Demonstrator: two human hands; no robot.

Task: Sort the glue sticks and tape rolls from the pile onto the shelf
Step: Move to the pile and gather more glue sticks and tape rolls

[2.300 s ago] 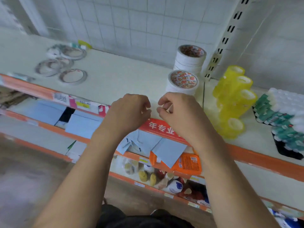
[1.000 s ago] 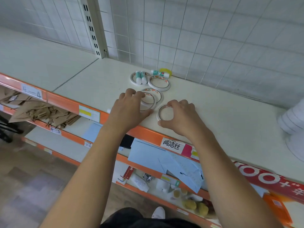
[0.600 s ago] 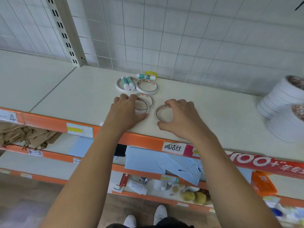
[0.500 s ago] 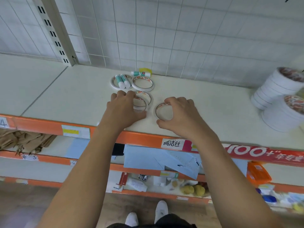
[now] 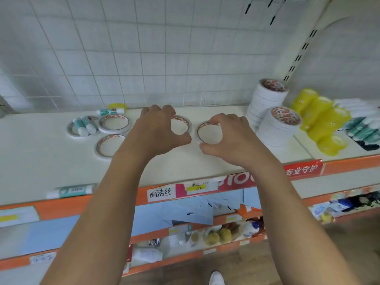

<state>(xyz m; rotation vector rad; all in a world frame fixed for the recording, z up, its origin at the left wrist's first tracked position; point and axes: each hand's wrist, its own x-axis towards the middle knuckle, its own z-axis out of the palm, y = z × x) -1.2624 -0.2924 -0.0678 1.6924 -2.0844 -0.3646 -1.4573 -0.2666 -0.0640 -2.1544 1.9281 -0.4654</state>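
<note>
- Between your two hands, just apart from one another, sit two thin tape rings. Your left hand (image 5: 156, 130) curls its fingers over the far rim of the left ring (image 5: 182, 125) with the thumb on the near rim. Your right hand (image 5: 230, 138) pinches the right ring (image 5: 208, 133) the same way.
- I cannot tell whether either ring is lifted or lying flat on the shelf (image 5: 41, 165).
- Expect both rings to be very light. The narrow hoop will likely squash oval under a hard squeeze, so pinch gently across the outer wall or hook a finger through the open core.
- The outer wrap is probably smooth, so keep the thumb opposite the fingers or it may slip.
- Just right of your right hand stands the front stack (image 5: 279, 128) of white tape rolls, with the back stack (image 5: 267, 99) behind it. That looks like where the rings belong.
- Left of your left hand, the nearest loose ring (image 5: 109, 145) lies by your wrist.
- Farther left, two glue sticks (image 5: 84, 125) rest across another ring.
- A lone glue stick (image 5: 70, 191) lies left of your left forearm at the shelf's front edge. It looks rigid and ready to roll, so grip its barrel.
</note>
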